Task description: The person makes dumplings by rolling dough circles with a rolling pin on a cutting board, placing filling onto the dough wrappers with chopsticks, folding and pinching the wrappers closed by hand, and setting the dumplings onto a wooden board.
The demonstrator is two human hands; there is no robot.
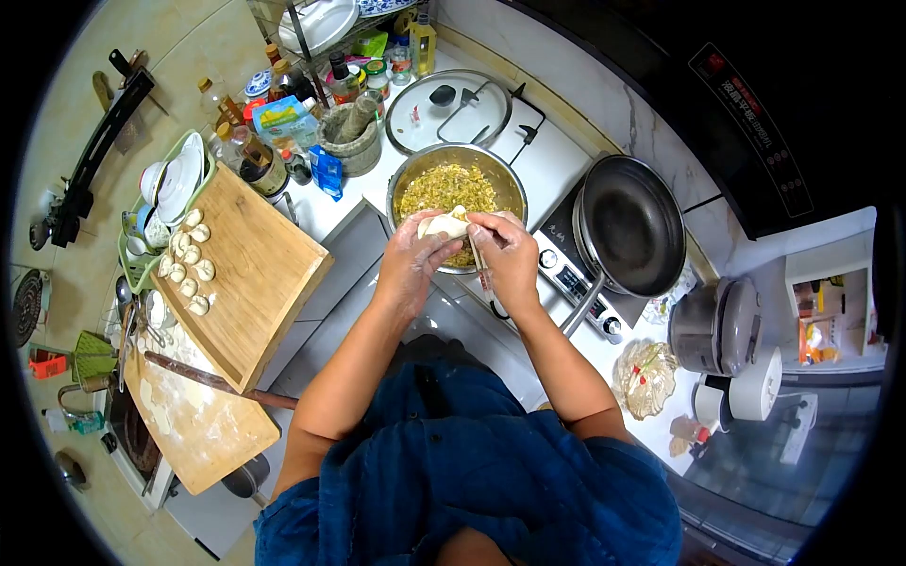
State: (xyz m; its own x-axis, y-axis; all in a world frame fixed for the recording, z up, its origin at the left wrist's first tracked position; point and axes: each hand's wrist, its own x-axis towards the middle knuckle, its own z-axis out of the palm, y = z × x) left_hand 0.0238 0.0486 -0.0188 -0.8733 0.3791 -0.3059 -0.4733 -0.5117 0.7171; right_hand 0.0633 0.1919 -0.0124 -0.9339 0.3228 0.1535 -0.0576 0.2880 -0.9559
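Over a steel bowl (518,193) of chopped yellow-green filling (448,187), both my hands meet at a pale dumpling (442,226). My left hand (413,264) cups it from below and the left, with the fingers closed around it. At its right end, my right hand (510,259) pinches the edge of the dough, where a bit of filling shows. Flour whitens my fingers. Below my right hand a slim utensil handle (491,294) sticks out; I cannot tell whether the hand grips it or it leans on the bowl.
Several finished dumplings (189,259) sit on a wooden tray (260,259) at left. A floured board (222,439) and rolling pin (217,379) lie nearby. Behind the bowl are a glass lid (425,123) and stone mortar (354,156). A frying pan (630,226) stands on the right cooktop.
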